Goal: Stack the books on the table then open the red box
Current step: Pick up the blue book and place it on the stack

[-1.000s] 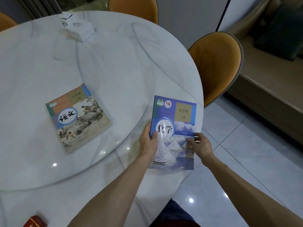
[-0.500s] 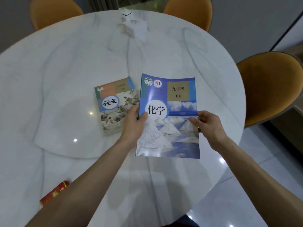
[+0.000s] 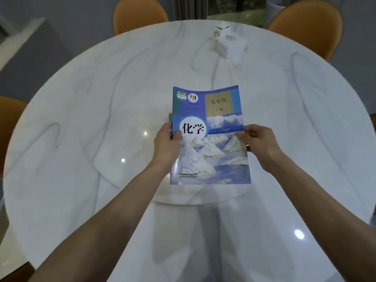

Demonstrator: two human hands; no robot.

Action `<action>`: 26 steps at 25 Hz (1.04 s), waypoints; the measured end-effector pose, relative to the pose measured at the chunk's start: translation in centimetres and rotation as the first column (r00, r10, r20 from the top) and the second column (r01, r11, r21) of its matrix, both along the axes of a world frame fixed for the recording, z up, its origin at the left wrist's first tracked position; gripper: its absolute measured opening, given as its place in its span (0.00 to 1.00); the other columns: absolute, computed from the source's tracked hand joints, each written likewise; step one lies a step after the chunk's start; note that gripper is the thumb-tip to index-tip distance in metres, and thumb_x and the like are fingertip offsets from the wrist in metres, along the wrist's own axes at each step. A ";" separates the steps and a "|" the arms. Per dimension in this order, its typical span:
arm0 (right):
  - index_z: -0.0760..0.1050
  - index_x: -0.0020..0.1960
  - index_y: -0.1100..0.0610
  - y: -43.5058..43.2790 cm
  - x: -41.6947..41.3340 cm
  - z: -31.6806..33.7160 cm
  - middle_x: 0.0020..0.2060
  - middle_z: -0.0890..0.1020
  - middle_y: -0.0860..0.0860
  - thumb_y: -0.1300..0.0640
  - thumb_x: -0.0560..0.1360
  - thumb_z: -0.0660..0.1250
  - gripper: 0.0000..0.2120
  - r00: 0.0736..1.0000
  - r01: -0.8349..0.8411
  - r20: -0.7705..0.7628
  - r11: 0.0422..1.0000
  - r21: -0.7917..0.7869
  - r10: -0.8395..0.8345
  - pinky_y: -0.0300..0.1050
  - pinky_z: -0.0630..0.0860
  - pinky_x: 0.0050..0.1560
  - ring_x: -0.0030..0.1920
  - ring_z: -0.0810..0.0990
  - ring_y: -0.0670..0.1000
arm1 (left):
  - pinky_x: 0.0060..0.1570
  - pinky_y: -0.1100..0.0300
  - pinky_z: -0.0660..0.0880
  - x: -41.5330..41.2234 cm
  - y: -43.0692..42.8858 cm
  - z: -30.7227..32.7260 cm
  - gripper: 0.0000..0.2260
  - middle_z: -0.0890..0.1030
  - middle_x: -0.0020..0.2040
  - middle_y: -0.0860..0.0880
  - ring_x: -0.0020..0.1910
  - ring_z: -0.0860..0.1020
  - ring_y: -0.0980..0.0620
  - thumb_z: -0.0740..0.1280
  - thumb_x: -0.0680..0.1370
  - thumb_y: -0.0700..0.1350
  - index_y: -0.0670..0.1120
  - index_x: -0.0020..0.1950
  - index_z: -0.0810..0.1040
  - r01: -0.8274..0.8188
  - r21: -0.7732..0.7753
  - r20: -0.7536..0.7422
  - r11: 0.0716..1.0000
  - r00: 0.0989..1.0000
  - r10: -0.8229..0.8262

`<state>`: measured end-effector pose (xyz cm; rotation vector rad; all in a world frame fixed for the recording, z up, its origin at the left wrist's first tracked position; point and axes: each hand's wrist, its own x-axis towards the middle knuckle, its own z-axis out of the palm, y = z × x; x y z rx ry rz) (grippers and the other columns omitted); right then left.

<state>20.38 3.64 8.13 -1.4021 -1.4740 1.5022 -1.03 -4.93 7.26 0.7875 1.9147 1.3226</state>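
Head camera looks steeply down over the round table (image 3: 81, 119).

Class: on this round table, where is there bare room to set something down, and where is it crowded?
Bare: left of the left hand, right of the right hand, and the near table edge. Crowded: centre, under the blue book; white box at back.

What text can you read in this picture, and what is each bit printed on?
"化学": white circle on the blue chemistry textbook cover.
"九年级": tan panel at the cover's top right.
"下册": same tan panel, below; slightly blurred.
Two round logos and the small line under them, top left of cover: too small to read.
Bottom-edge print on the cover: blurred.
White box far across the table: markings unreadable.
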 end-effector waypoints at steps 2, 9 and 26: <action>0.78 0.38 0.55 2.1 -2.0 -0.9 0.37 0.80 0.55 0.63 0.74 0.67 0.07 0.998 0.004 0.060 1.000 0.001 -0.004 0.53 0.77 0.46 0.41 0.78 0.55 | 0.40 0.60 0.75 -1.2 1.2 -0.8 0.14 0.82 0.53 0.44 0.46 0.79 0.49 0.61 0.79 0.40 0.48 0.64 0.71 -0.058 -0.018 0.015 0.998 0.998 0.058; 0.80 0.45 0.60 6.6 -5.8 -5.5 0.35 0.79 0.50 0.59 0.72 0.68 0.05 0.950 0.061 0.296 0.990 0.123 -0.095 0.35 0.69 0.34 0.38 0.76 0.50 | 0.52 0.57 0.75 -2.6 5.3 -4.6 0.15 0.80 0.59 0.42 0.55 0.78 0.44 0.60 0.79 0.38 0.43 0.66 0.71 -0.112 -0.125 -0.057 0.986 0.993 0.105; 0.80 0.51 0.62 6.1 -7.4 -11.4 0.51 0.84 0.58 0.53 0.76 0.65 0.13 0.788 -0.057 0.612 0.983 0.173 -0.062 0.35 0.68 0.36 0.48 0.82 0.55 | 0.60 0.52 0.69 -3.2 5.4 -10.1 0.13 0.69 0.62 0.37 0.61 0.68 0.39 0.58 0.81 0.43 0.37 0.62 0.70 -0.057 -0.467 -0.447 0.882 0.876 -0.180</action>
